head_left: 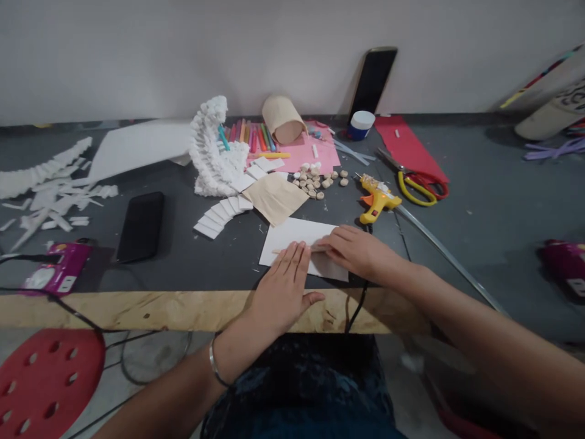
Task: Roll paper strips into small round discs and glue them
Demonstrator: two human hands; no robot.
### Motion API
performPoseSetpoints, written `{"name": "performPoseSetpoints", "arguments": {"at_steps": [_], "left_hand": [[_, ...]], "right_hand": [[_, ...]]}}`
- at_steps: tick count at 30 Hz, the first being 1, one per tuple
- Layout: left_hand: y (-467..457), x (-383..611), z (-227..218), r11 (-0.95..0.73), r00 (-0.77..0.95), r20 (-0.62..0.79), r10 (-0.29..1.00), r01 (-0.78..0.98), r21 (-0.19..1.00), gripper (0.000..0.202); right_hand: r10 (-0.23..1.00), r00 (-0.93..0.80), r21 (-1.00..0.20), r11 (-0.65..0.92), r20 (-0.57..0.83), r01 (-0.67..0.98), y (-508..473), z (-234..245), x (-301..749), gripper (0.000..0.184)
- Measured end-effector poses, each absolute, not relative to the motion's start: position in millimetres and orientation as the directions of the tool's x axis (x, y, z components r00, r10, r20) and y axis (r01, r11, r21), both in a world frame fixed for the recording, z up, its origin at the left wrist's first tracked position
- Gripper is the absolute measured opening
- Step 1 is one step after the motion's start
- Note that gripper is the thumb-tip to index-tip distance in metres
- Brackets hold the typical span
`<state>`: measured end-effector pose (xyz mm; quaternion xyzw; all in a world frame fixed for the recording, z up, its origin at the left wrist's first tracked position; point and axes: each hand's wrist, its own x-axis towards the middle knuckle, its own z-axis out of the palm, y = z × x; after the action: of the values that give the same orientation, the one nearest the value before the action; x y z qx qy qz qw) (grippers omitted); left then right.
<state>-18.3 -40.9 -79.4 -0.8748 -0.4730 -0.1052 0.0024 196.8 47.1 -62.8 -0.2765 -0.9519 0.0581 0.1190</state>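
On one white sheet (297,230), two hands (280,292) (361,251), one thin beige stick (319,249)

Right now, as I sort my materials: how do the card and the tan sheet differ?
The card is white; the sheet is tan.
Fingers of the left hand and right hand are over the card, none over the sheet.
The card lies nearer the wooden edge than the sheet.
Both look thin and plain.

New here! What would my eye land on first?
Probably the yellow glue gun, bright against the dark tabletop beyond the right hand. Then the curved, bumpy white piece towards the back, left of a row of coloured sticks. The red stool with holes, at the lower left, stands out too.
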Motion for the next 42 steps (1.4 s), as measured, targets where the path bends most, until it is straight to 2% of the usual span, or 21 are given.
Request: {"name": "performPoseSetpoints", "arguments": {"at_steps": [3,6,14,19,23,27,29,35,37,42], "left_hand": [[-40,-17,-79,-0.561,0.540,0.181,0.822,0.822,0.094,0.085],[-40,-16,-78,-0.551,0.532,0.164,0.830,0.828,0.101,0.079],[-40,-12,-70,-0.504,0.488,0.136,0.862,0.855,0.122,0.070],[-39,-9,-65,-0.486,0.477,0.100,0.873,0.867,0.111,0.068],[-39,-6,-63,-0.486,0.481,0.069,0.874,0.871,0.072,0.067],[-39,-5,-63,-0.489,0.486,0.056,0.872,0.871,0.053,0.068],[-39,-5,-63,-0.500,0.497,0.050,0.866,0.865,0.053,0.068],[-39,-7,-65,-0.505,0.500,0.073,0.863,0.858,0.092,0.059],[-39,-8,-65,-0.502,0.496,0.080,0.865,0.858,0.110,0.058],[-40,-9,-72,-0.492,0.475,0.142,0.869,0.859,0.142,0.065]], "right_hand": [[0.614,-0.758,-0.267,0.786,0.222,0.558,45,-61,203,0.018],[0.622,-0.748,-0.263,0.780,0.232,0.567,44,-59,206,0.016],[0.476,-0.841,-0.070,0.877,0.257,0.475,44,-63,210,0.023],[0.434,-0.873,-0.031,0.898,0.222,0.439,37,-58,214,0.028],[0.474,-0.846,-0.084,0.879,0.244,0.469,33,-54,219,0.027],[0.618,-0.692,-0.213,0.783,0.373,0.585,20,-48,213,0.026],[0.678,-0.627,-0.240,0.729,0.382,0.642,9,-46,201,0.030],[0.747,-0.652,-0.148,0.665,0.131,0.732,-22,-61,168,0.073],[0.776,-0.621,-0.115,0.630,0.108,0.768,-28,-66,169,0.077],[0.821,-0.556,-0.059,0.566,0.128,0.822,-40,-65,184,0.073]]}}
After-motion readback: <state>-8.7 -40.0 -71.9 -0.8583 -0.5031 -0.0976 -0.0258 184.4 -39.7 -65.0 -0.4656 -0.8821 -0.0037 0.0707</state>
